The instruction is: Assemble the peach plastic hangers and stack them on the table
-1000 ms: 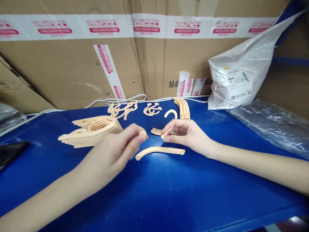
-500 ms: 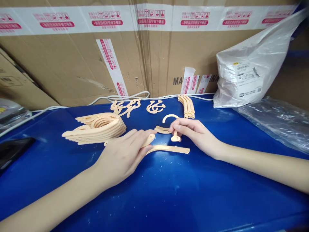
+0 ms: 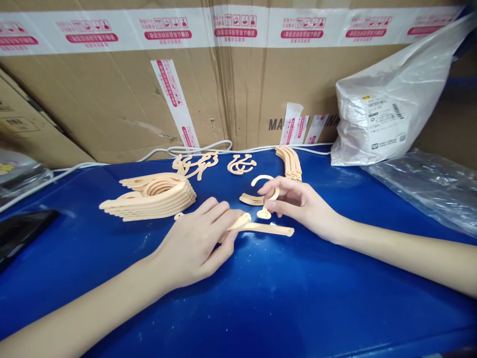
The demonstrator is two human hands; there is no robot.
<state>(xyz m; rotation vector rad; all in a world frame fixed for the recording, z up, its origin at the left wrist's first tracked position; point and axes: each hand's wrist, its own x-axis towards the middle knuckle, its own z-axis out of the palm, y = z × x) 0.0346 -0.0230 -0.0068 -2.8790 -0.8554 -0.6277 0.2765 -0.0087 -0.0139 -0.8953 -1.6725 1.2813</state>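
One bar (image 3: 244,219) is pinched in the closed grip of the left hand (image 3: 204,236) and one hook (image 3: 264,214) in that of the right hand (image 3: 296,200), mid-tabletop (image 3: 261,293) and unjoined, while hangers (image 3: 156,204) stacked at left seem finished and far hooks (image 3: 253,163) and bars (image 3: 292,164) are left loose.

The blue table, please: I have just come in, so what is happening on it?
A person is handling beige pieces with both hands. The left hand holds a bar, and the right hand holds a hook; the two pieces are apart. A second bar lies on the table, partly hidden by the left hand. Loose hooks and a bundle of bars lie farther back, with a stack of beige pieces to the left.
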